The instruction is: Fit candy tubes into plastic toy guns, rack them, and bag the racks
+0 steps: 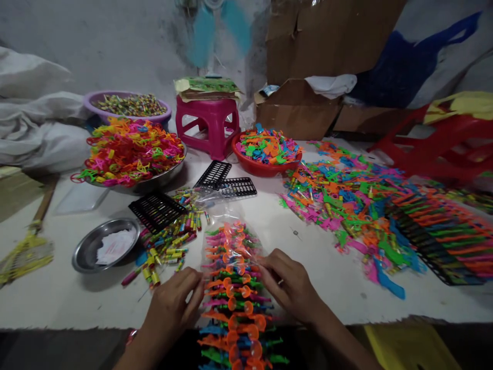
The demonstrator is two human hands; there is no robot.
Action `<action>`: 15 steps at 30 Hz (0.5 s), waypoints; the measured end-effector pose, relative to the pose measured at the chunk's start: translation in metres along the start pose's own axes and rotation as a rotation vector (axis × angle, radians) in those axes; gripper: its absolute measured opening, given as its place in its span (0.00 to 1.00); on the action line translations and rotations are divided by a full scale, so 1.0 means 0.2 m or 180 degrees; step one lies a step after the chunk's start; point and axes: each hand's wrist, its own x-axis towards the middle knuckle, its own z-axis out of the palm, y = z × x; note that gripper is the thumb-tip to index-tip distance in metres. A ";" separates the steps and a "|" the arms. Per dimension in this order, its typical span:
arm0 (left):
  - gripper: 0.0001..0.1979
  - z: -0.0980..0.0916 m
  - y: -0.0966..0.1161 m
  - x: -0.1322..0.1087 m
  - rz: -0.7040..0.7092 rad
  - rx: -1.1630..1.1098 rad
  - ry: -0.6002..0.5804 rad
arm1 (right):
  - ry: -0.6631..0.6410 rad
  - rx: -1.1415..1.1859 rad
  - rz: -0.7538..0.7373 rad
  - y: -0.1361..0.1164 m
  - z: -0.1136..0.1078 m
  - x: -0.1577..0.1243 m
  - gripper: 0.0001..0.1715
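A row of coloured plastic toys (pixel 234 303) with orange discs lies on a rack in front of me, and its far part sits inside a clear plastic bag (pixel 231 231). My left hand (pixel 175 303) pinches the bag's left edge beside the toys. My right hand (pixel 287 282) grips the bag's right edge, fingers curled. Both hands rest on the white table (pixel 300 257), one on each side of the row.
Small coloured tubes (pixel 169 246) and black racks (pixel 156 209) lie to the left, with a steel dish (pixel 88 249). A metal pan (pixel 131 151) and red bowl (pixel 265 149) hold plastic parts. Loose toys (pixel 346 205) and filled racks (pixel 442 231) cover the right side. A pink stool (pixel 208 123) stands behind.
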 end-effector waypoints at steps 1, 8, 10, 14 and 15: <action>0.08 0.00 0.00 -0.01 0.0066 -0.0063 -0.0075 | 0.0029 0.0004 -0.0158 0.00 -0.01 -0.02 0.06; 0.08 -0.01 0.00 -0.13 0.0757 -0.0084 -0.0256 | -0.0409 -0.0162 -0.0446 -0.03 -0.05 -0.21 0.06; 0.08 -0.03 0.01 -0.15 0.0909 0.0020 -0.0264 | -0.0490 -0.0165 -0.0421 -0.06 -0.06 -0.25 0.06; 0.11 -0.08 0.09 -0.17 0.1098 -0.0117 -0.0509 | -0.0602 -0.0079 -0.0349 -0.13 -0.11 -0.28 0.05; 0.12 -0.10 0.11 -0.17 0.1110 -0.0149 -0.0566 | -0.0630 -0.0061 -0.0329 -0.15 -0.12 -0.28 0.06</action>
